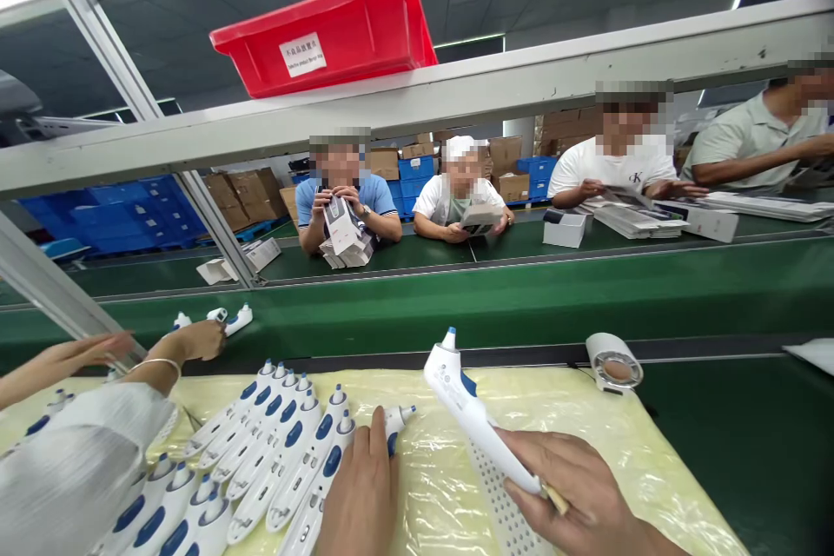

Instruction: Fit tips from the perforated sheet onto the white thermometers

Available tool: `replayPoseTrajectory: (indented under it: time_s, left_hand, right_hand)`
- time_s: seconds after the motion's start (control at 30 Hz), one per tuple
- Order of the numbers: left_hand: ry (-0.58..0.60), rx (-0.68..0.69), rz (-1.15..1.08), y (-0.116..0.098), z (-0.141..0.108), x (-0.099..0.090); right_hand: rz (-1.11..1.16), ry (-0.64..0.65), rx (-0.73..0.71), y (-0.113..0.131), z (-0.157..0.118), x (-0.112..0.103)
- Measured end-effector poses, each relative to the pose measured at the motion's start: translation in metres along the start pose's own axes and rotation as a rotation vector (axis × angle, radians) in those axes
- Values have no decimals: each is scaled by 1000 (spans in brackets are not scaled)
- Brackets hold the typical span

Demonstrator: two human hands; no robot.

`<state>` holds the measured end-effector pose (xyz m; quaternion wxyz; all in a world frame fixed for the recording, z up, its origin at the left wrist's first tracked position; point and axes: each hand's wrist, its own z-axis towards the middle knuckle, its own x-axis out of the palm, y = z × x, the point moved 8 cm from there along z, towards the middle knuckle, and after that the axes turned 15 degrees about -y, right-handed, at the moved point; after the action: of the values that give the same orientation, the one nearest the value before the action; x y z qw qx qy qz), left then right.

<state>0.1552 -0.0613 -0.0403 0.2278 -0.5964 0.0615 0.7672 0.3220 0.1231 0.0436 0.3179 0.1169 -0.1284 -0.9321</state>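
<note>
Head view: we hold our hands apart, right hand clamped on a white electronic pipette, left hand around another pipette.

Both hands cover much of what they hold.
The right hand hides the lower end of a white-and-blue pipette, and a small tan piece poking out of the grip is too small to tell. Below that grip, a perforated white strip runs off the bottom edge. Left of it, the left hand hides all but the tip of a second pipette. Further left, the bottom edge cuts off a row of pipettes, and the left edge cuts off a co-worker's sleeve. Far above the grip, the label on a red bin is too small to read.
</note>
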Motion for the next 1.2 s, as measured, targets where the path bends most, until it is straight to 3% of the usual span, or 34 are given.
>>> replayPoseTrajectory:
  time_s: [0.1, 0.23, 0.4, 0.57, 0.67, 0.77, 0.93, 1.07, 1.2]
  left_hand:
    - [-91, 15, -45, 2, 6, -2]
    - [-159, -4, -142, 0, 19, -1]
    - [-143, 5, -213, -3, 25, 6]
    - [-155, -9, -229, -3, 21, 4]
    - [-238, 20, -273, -6, 19, -3]
    - [-392, 114, -281, -13, 13, -17]
    - [-665, 324, -226, -36, -5, -53]
    - [-720, 381, -236, -47, -13, -69]
    - [-722, 373, -245, -49, -14, -73]
  right_hand:
    - [-46, 143, 258, -40, -3, 15]
    - [-478, 352, 662, -128, 0, 25]
    - [-743, 385, 801, -198, 16, 30]
    - [-891, 449, 891, -222, -1, 29]
    - [-899, 432, 898, -219, -4, 20]
    - [-808, 360, 868, -204, 2, 17]
    - [-382, 335, 817, -141, 12, 46]
    - [113, 290, 809, -77, 20, 70]
    - [209, 222, 746, -52, 26, 71]
